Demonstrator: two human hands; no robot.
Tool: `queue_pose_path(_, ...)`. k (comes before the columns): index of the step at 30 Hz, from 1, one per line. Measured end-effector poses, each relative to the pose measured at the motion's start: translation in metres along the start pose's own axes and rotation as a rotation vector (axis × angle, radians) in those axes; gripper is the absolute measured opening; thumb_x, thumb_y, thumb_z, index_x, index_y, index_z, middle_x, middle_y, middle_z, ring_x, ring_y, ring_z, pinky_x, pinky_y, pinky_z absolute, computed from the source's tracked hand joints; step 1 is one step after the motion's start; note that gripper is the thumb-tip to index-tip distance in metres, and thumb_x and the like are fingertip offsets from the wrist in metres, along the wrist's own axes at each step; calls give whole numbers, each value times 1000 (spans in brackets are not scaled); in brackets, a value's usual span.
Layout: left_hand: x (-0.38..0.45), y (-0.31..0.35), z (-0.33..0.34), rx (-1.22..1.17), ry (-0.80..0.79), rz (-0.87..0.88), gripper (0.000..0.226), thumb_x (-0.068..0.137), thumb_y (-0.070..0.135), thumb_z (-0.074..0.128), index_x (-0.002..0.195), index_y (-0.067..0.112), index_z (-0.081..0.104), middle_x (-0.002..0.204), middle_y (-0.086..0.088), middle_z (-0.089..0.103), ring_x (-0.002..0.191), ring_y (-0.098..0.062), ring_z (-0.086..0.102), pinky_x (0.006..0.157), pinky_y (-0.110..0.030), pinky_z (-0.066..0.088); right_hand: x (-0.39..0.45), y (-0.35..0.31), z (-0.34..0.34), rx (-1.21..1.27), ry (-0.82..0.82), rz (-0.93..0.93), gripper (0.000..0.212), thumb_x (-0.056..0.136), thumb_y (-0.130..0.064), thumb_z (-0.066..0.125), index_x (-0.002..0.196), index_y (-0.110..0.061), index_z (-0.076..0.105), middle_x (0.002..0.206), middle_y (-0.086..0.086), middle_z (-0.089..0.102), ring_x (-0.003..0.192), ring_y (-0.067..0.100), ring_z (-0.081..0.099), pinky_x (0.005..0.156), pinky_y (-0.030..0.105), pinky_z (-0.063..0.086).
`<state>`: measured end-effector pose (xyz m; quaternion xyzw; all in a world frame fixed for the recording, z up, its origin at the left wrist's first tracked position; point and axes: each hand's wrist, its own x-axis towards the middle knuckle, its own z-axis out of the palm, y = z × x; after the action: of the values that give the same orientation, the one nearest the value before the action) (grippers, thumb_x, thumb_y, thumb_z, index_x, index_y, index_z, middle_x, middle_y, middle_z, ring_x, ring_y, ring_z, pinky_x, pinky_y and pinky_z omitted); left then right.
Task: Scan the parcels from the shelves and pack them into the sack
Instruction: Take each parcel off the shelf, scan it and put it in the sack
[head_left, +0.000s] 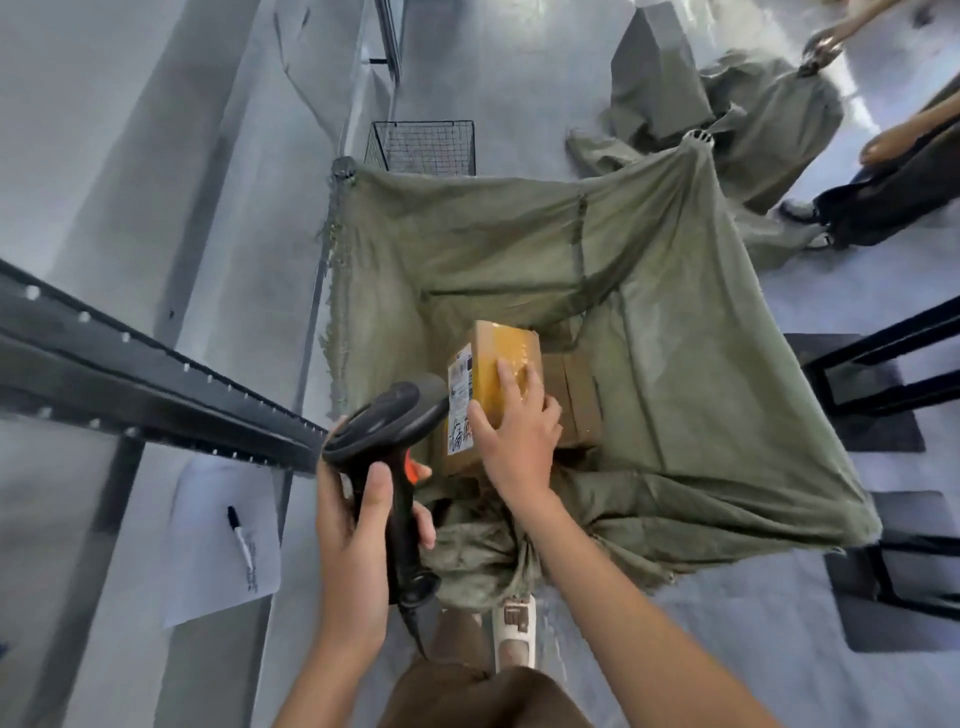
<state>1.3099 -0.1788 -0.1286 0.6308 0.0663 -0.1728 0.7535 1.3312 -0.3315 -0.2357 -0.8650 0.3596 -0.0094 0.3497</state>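
The sack hangs open, boxes inside. The right hand has its grip around the parcel above the opening; release risks tumbling. The left hand clasps the scanner; a misaimed beam may miss the label.

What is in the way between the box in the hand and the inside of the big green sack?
Nothing visible. The right hand holds the cardboard parcel right over the open mouth of the green sack. Another brown box lies inside beside it, but there is bare room around it.
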Motion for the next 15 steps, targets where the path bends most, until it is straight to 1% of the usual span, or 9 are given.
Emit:
queue_pose_path(2, 10, -3, -2, 19, 0, -21, 73, 74, 67, 73, 127, 21, 52, 97, -25, 59, 50, -29, 52, 47, -34, 47, 17, -6, 27, -137, -95, 17, 65, 97, -52, 47, 155, -33, 26, 165, 7, 17, 136, 45, 27, 109, 55, 28)
queue_pose_path(5, 21, -6, -4, 24, -10, -43, 49, 83, 55, 65, 123, 28, 56, 94, -19, 62, 50, -31, 51, 48, -34, 45, 37, -11, 63, -245, -242, 23, 63, 100, -44, 42, 158, -30, 19, 166, 10, 8, 142, 49, 17, 115, 58, 19)
queue_pose_path(7, 28, -8, -5, 24, -16, -67, 58, 84, 53, 62, 132, 23, 51, 94, -17, 64, 49, -31, 50, 48, -32, 45, 51, -9, 83, -319, -297, 44, 63, 102, -43, 38, 159, -30, 15, 167, 11, 3, 145, 50, 14, 116, 58, 16)
queue_pose_path(8, 31, -9, -6, 21, -19, -75, 66, 83, 56, 66, 136, 21, 48, 93, -16, 64, 48, -31, 50, 48, -31, 44, 58, -5, 92, -370, -317, 42, 63, 103, -43, 35, 160, -30, 12, 167, 12, 0, 146, 50, 13, 116, 58, 15)
queue_pose_path(10, 35, -11, -7, -1, -7, -91, 80, 76, 65, 73, 137, 21, 48, 92, -17, 64, 45, -31, 49, 46, -31, 44, 72, 6, 107, -457, -362, 37, 62, 101, -42, 20, 160, -28, 6, 167, 13, -6, 147, 49, 12, 116, 58, 17)
queue_pose_path(11, 36, -12, -7, -18, 2, -97, 83, 73, 66, 75, 137, 21, 48, 91, -19, 64, 43, -31, 48, 45, -30, 43, 78, 13, 114, -476, -388, 48, 66, 97, -43, 13, 160, -27, 3, 167, 14, -10, 148, 49, 11, 116, 58, 17)
queue_pose_path(12, 37, -13, -8, -36, 6, -95, 83, 73, 66, 76, 137, 21, 49, 91, -20, 64, 42, -32, 48, 44, -29, 43, 84, 21, 122, -486, -415, 61, 67, 97, -46, 13, 160, -27, -1, 166, 13, -14, 149, 48, 7, 117, 58, 15)
queue_pose_path(13, 37, -14, -7, -52, 8, -96, 83, 72, 65, 77, 137, 21, 49, 90, -22, 64, 41, -32, 48, 44, -28, 42, 88, 28, 129, -485, -440, 73, 68, 100, -50, 18, 159, -27, -6, 165, 13, -19, 150, 48, 2, 118, 59, 11)
queue_pose_path(15, 38, -14, -7, -70, 20, -121, 89, 71, 65, 78, 140, 19, 48, 88, -23, 64, 40, -33, 48, 44, -27, 42, 95, 37, 138, -480, -465, 96, 78, 100, -63, 27, 157, -30, -15, 163, 11, -26, 150, 46, -7, 118, 63, 1)
